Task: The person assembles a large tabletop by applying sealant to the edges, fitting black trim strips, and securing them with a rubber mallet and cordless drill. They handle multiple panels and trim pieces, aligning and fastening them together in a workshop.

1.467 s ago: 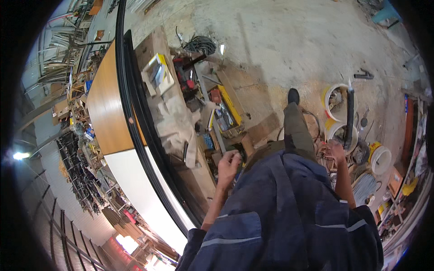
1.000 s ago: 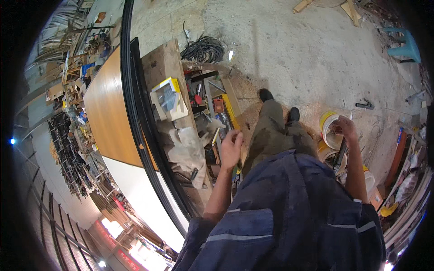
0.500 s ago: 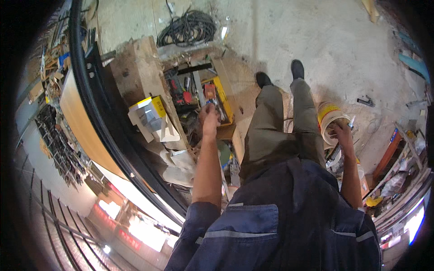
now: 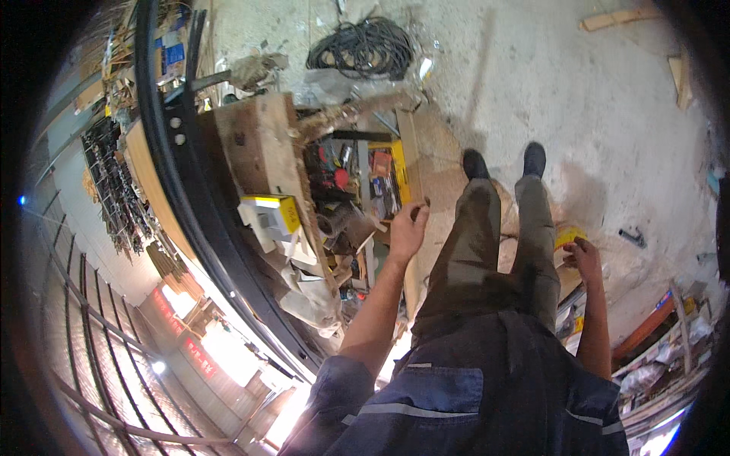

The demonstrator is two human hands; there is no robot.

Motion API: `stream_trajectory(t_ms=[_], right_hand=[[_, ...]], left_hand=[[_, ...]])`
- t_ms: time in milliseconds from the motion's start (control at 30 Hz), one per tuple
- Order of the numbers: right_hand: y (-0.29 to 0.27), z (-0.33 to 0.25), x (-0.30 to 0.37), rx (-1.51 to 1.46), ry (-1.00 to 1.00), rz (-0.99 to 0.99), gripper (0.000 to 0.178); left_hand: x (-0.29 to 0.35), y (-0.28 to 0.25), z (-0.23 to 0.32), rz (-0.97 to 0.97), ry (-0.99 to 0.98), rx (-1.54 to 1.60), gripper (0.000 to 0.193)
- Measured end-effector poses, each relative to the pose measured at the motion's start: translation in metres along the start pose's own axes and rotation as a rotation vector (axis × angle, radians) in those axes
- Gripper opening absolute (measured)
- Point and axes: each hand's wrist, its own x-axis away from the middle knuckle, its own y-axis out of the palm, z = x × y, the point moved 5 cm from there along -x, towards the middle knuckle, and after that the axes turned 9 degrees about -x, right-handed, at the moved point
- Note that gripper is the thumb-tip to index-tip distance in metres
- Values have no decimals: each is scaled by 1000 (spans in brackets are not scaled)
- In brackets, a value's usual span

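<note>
Slack left grip (image 4: 408, 232) by the tool tray (image 4: 401, 169), right grip (image 4: 585, 261) at the bucket (image 4: 567, 235)

See nothing in the left grip, with fingers bent but parted, not clenched. Find the yellow tool tray just ahead of its fingertips; cannot tell of any touch from this angle. Find the bucket, yellow on its visible side, just ahead of the right grip and partly hidden behind it. See curled fingers there, but cannot tell a grasp of the rim from an idle hang.

Judged as a pause or a step between the two, arms out to either side. To do it well, keep weight over both shoes (image 4: 475, 163), ahead of and between the two grips, before leaning either way. For any reach with the left grip, go down into the tool tray from above, clear of its yellow wall, with eyes first on the red-orange case (image 4: 382, 163), likely hard-edged. Keep the left forearm (image 4: 382, 300) off the wooden bench (image 4: 258, 148), left of that grip, and so off its yellow-and-white box (image 4: 285, 213), probably easy to knock. On the right, close fully around the rim before any lift. Watch the dark tool (image 4: 633, 238) on the floor (image 4: 517, 68), right of the right grip, as a likely trip.
</note>
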Motion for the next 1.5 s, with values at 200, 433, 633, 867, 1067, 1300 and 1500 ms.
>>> stream_trajectory(t_ms=[200,433,633,867,1067,1300,1500], right_hand=[[-12,-67,21,53,-34,24,56],[-7,-179,25,78,-243,21,53],[55,-271,51,-74,-316,50,51],[116,-300,1,-24,-241,-86,50],[147,-312,-76,61,-76,-246,48],[145,-334,-153,116,51,-271,49],[137,-387,-172,193,43,-271,47]], left_hand=[[33,-68,119,69,119,245,31],[30,-197,234,509,375,199,22],[-32,-253,264,745,547,9,18],[-90,-265,240,879,229,-206,25],[-109,-256,240,941,58,-307,26],[-123,-254,244,889,43,-544,24],[-129,-255,255,828,-36,-623,18]])
